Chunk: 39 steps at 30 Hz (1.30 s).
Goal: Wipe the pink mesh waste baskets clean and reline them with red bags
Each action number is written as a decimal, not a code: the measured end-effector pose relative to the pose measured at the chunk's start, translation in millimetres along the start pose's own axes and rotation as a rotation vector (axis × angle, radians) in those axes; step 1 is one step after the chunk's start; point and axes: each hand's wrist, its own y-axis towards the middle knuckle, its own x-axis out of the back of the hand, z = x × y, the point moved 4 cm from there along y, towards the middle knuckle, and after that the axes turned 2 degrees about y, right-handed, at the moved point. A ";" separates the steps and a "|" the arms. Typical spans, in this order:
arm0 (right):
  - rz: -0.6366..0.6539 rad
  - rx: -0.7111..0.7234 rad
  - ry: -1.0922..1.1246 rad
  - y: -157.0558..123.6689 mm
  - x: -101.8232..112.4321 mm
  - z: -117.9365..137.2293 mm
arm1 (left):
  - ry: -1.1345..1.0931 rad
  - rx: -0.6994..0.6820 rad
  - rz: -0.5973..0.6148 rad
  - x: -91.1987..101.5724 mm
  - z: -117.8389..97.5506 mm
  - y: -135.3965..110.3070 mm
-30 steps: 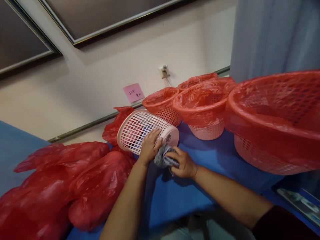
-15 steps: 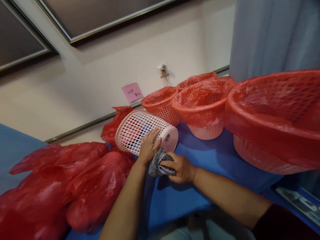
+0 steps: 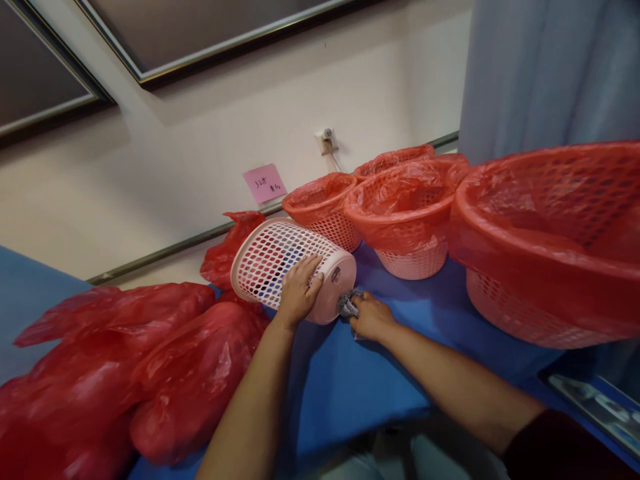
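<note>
A pale pink plastic mesh basket (image 3: 293, 248) lies on its side on the blue-covered table (image 3: 365, 380). Its open rim faces left and its solid base, with a small dark label, faces right. My left hand (image 3: 300, 290) holds the basket near the base, fingers stretched along the mesh and thumb by the base edge. A bunched grey cloth (image 3: 350, 303) is gripped in my right hand (image 3: 370, 317), its fingers curled. The cloth touches the lower right edge of the base.
Red plastic bags (image 3: 195, 373) are heaped at the left. Several bag-lined baskets (image 3: 413, 257) stand along the back and right, one large (image 3: 540, 300) and close. On the wall are a pink note (image 3: 265, 183), a socket (image 3: 327, 142) and a framed picture (image 3: 225, 33).
My right hand has moved the cloth right and slightly up, from beside my left hand at the basket's lower side to the edge of its base. My left hand and the basket have barely moved.
</note>
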 end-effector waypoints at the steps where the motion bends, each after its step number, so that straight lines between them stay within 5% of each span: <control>1: 0.000 -0.008 0.002 -2.6 -0.4 0.7 | 0.001 -0.002 -0.001 0.0 -0.2 0.1; 9: -0.248 -0.180 0.034 30.6 31.7 -21.3 | 0.004 0.011 0.002 0.5 -1.4 -2.4; 20: 0.175 0.229 0.015 -17.6 2.2 23.5 | 0.002 0.021 -0.005 -0.9 -1.0 1.7; 27: -0.073 -0.187 -0.028 23.7 31.7 -19.1 | 0.004 0.030 0.010 -0.8 -1.4 -0.3; 29: -0.052 -0.191 -0.023 25.3 28.7 -20.1 | -0.001 0.032 0.003 -0.9 -1.4 0.2; 36: 0.257 0.424 0.080 -28.0 -5.9 38.2 | -0.010 0.025 0.000 -1.8 -0.8 2.0; 39: 0.244 0.627 0.160 -42.1 -5.0 52.2 | -0.006 0.015 -0.006 -2.0 -0.5 1.8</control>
